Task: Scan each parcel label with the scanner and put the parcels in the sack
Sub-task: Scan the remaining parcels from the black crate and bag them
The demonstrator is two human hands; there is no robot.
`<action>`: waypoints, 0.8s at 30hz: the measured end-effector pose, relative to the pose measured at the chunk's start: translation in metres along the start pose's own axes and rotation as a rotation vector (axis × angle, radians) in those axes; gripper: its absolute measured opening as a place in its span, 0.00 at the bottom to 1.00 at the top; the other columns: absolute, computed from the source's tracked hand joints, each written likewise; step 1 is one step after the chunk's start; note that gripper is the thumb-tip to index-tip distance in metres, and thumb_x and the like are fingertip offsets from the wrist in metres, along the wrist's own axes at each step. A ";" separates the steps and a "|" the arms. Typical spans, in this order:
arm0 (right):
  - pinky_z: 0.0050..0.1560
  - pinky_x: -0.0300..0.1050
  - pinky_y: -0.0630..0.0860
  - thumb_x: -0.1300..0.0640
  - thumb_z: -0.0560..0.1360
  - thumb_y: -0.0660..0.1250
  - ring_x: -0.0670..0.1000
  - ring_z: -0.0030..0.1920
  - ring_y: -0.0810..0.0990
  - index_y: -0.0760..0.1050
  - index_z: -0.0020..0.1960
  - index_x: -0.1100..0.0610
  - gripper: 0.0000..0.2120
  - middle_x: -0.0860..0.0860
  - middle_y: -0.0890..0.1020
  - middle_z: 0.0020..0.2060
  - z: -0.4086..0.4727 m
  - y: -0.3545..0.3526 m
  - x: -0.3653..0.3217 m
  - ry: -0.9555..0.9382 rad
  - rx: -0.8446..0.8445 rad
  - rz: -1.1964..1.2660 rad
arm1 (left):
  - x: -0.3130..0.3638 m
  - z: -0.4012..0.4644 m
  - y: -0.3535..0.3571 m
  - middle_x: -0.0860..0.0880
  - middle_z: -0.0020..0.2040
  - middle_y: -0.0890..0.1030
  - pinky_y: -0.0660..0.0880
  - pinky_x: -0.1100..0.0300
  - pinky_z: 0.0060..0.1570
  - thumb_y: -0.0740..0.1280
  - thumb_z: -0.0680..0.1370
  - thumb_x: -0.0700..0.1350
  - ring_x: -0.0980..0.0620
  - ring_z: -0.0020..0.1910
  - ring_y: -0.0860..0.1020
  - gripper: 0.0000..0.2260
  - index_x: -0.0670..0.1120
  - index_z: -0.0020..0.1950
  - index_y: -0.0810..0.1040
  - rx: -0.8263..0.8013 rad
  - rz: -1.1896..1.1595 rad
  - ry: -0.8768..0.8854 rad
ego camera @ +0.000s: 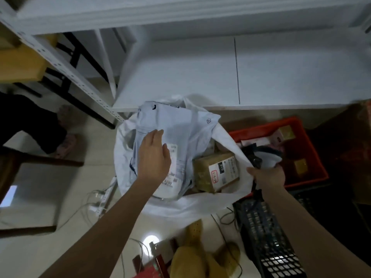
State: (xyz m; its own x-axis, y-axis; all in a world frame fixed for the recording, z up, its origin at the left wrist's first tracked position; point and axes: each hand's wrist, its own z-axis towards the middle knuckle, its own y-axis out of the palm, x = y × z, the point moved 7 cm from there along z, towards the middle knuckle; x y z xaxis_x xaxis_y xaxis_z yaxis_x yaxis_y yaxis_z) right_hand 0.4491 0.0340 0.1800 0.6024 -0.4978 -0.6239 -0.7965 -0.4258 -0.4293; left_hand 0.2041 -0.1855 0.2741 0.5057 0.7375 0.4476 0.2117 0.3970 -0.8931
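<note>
Parcels sit inside the wide-mouthed white woven sack (200,203) on the pale tiled floor (40,255): a large pale-blue plastic mailer bag (180,127) lies on top at the left side of the opening, and a brown cardboard box (202,173) lies tilted just right of it. The left hand (154,155) hovers over the mailer with fingers straight and relaxed, palm down; whether it touches the plastic cannot be told. The right hand (269,175) grips the sack's right rim, fingers curled round the cloth, and something dark shows beside its fingers, too blurred to name. A white shipping label (172,171) on the mailer shows beside the left hand, with "6240" readable near its lower end. The box's white label (222,171) carries "010" on a black patch and a red-framed code, too blurred to read. A red plastic crate (313,157) with more items stands right of the sack, a black perforated basket (269,237) nearer the person, and white metal shelving (261,73) behind.
</note>
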 end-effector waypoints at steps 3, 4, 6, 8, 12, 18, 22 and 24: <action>0.53 0.57 0.79 0.61 0.69 0.78 0.63 0.56 0.79 0.68 0.69 0.67 0.33 0.64 0.78 0.60 -0.002 0.006 0.005 0.045 0.029 -0.022 | -0.048 -0.002 -0.017 0.38 0.69 0.70 0.66 0.47 0.67 0.57 0.82 0.37 0.40 0.69 0.67 0.17 0.37 0.71 0.67 0.110 -0.086 -0.109; 0.51 0.56 0.79 0.61 0.69 0.78 0.62 0.55 0.80 0.68 0.69 0.67 0.33 0.64 0.79 0.59 -0.002 0.008 0.005 0.054 0.042 -0.020 | -0.066 -0.004 -0.022 0.38 0.67 0.71 0.66 0.49 0.65 0.56 0.82 0.36 0.40 0.67 0.68 0.17 0.37 0.70 0.67 0.161 -0.139 -0.162; 0.44 0.52 0.78 0.60 0.70 0.77 0.61 0.52 0.80 0.69 0.68 0.67 0.31 0.62 0.79 0.57 0.001 0.011 0.007 0.069 0.060 -0.009 | -0.105 -0.007 -0.027 0.36 0.65 0.69 0.65 0.52 0.64 0.55 0.81 0.35 0.39 0.64 0.69 0.16 0.35 0.69 0.67 0.257 -0.228 -0.315; 0.35 0.48 0.74 0.58 0.72 0.76 0.60 0.47 0.79 0.70 0.66 0.67 0.28 0.61 0.80 0.55 0.005 0.012 0.009 0.088 0.107 -0.014 | -0.148 -0.013 -0.020 0.35 0.66 0.68 0.64 0.53 0.66 0.54 0.81 0.34 0.39 0.65 0.69 0.16 0.33 0.69 0.66 0.285 -0.307 -0.534; 0.48 0.51 0.75 0.61 0.74 0.71 0.63 0.58 0.78 0.68 0.69 0.65 0.26 0.62 0.77 0.61 0.011 0.019 0.020 0.111 0.161 -0.003 | -0.206 -0.032 0.013 0.37 0.71 0.67 0.64 0.53 0.68 0.54 0.80 0.34 0.40 0.69 0.68 0.20 0.36 0.73 0.63 0.191 -0.470 -0.923; 0.39 0.47 0.72 0.66 0.73 0.69 0.59 0.46 0.77 0.71 0.65 0.69 0.22 0.61 0.77 0.49 0.008 0.032 0.037 0.142 0.156 0.011 | -0.244 -0.063 0.059 0.41 0.61 0.72 0.79 0.57 0.35 0.66 0.77 0.33 0.38 0.54 0.78 0.22 0.42 0.70 0.67 0.099 -0.782 -1.258; 0.27 0.41 0.71 0.66 0.74 0.69 0.54 0.36 0.76 0.71 0.65 0.69 0.21 0.62 0.77 0.49 0.005 0.038 0.046 0.107 0.130 0.007 | -0.246 -0.081 0.077 0.40 0.52 0.76 0.77 0.61 0.22 0.71 0.74 0.33 0.46 0.36 0.77 0.20 0.37 0.64 0.70 -0.058 -0.773 -1.367; 0.35 0.44 0.77 0.65 0.73 0.71 0.58 0.45 0.79 0.70 0.66 0.68 0.23 0.63 0.78 0.54 0.003 0.040 0.046 0.081 0.122 -0.019 | -0.252 -0.092 0.080 0.43 0.41 0.75 0.79 0.58 0.33 0.70 0.75 0.34 0.49 0.33 0.74 0.12 0.37 0.56 0.73 -0.097 -0.718 -1.421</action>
State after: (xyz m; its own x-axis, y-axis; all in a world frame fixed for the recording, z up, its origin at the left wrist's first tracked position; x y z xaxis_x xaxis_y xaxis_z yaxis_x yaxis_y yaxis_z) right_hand 0.4450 -0.0038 0.1323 0.6155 -0.5520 -0.5625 -0.7826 -0.3433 -0.5194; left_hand 0.1708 -0.3903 0.0859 -0.8623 0.3302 0.3839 0.1300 0.8771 -0.4624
